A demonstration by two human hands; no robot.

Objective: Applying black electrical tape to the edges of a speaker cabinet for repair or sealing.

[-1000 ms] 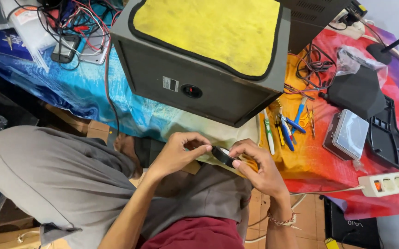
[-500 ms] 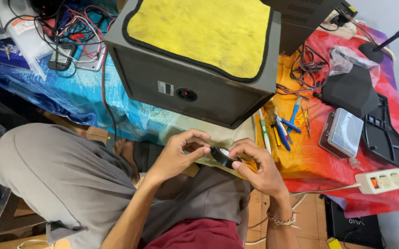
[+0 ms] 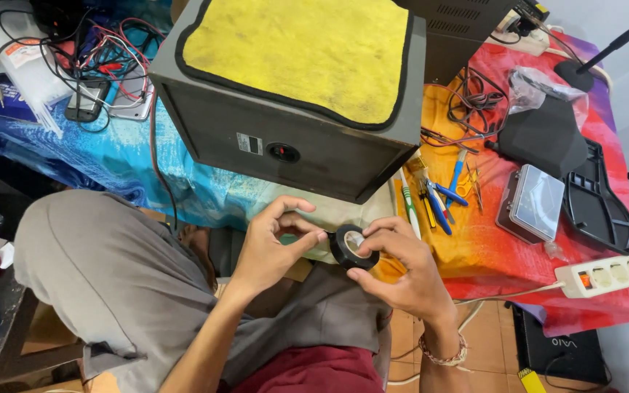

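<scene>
Nearest you, over your lap, your right hand (image 3: 401, 280) has a closed grip round the roll of black tape (image 3: 353, 246). Your left hand (image 3: 274, 247) pinches at its rim; I judge no strip is pulled free yet. Beyond, the dark speaker box (image 3: 285, 138) stands at the table's near edge, untaped.

Your table (image 3: 489, 269), draped in blue and red cloth, carries a speaker box (image 3: 292, 138) at top centre. Pliers (image 3: 442, 204), a case (image 3: 532, 204) and a power strip (image 3: 605, 275) lie right; wires (image 3: 103, 58) fill the upper left.
</scene>
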